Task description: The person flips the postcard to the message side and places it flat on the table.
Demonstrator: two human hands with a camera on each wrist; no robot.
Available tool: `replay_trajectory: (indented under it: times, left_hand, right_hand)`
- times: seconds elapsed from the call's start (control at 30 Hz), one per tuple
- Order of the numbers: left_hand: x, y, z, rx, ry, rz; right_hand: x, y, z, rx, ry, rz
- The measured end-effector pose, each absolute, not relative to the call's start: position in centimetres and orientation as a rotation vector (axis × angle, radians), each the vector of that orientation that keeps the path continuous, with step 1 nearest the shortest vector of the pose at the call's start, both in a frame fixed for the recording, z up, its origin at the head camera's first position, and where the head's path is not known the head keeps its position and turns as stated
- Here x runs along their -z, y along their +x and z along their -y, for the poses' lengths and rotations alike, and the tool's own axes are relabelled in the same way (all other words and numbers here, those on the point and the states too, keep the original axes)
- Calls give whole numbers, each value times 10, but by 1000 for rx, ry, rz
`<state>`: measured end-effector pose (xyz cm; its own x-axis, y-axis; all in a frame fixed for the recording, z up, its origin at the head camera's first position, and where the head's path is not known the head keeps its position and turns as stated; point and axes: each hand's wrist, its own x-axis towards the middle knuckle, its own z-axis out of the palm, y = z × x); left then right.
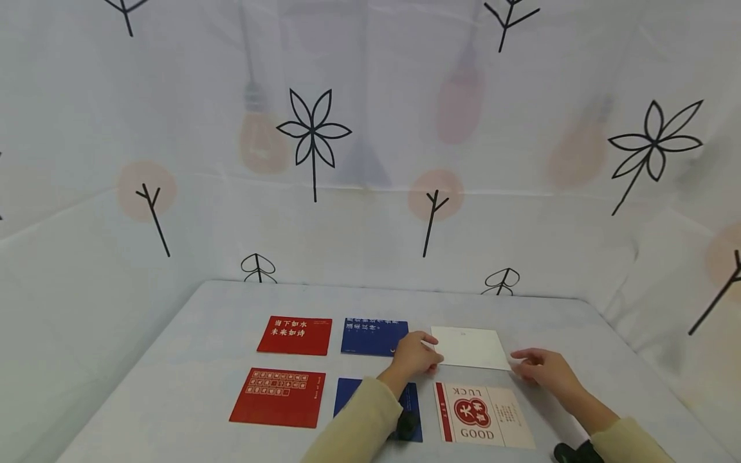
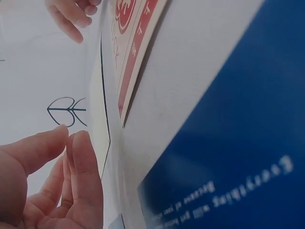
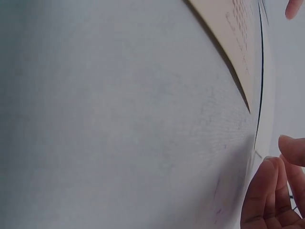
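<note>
A plain cream card (image 1: 469, 348) lies in the back row on the right, its printed side not showing. Beside its left edge is my left hand (image 1: 413, 354), fingers loosely bent and thumb near them; in the left wrist view nothing shows between them. My right hand (image 1: 547, 374) hovers just off the card's right edge, thumb and fingers slightly bent with nothing held. In front of the plain card lies a cream card with red "GOOD LUCK" print (image 1: 483, 415). A blue card (image 1: 373, 337) lies left of my left hand. My left sleeve partly covers another blue card (image 1: 412, 411).
Two red cards with white characters lie on the left, one at the back (image 1: 295, 335) and one in front (image 1: 279, 399). The white table (image 1: 173, 386) meets a patterned curtain (image 1: 370, 238) at its back and sides.
</note>
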<state>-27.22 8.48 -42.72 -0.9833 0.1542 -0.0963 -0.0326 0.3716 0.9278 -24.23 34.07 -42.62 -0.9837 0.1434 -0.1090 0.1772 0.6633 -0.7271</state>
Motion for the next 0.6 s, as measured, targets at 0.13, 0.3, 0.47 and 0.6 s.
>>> replay_trajectory:
  times: [0.13, 0.3, 0.47, 0.6]
  left_hand:
    - [426, -268, -84, -1676, 123, -2453]
    - [426, -263, -83, -1691, 138, -2445]
    - [427, -261, -80, -1703, 148, -2437]
    - [425, -258, -77, -1694, 147, -2423]
  right_hand:
    - [427, -239, -341, 1234, 283, -2831]
    - [427, -233, -339, 1243, 308, -2816]
    - [428, -227, -337, 1267, 303, -2794]
    - [429, -223, -335, 1276, 310, -2783]
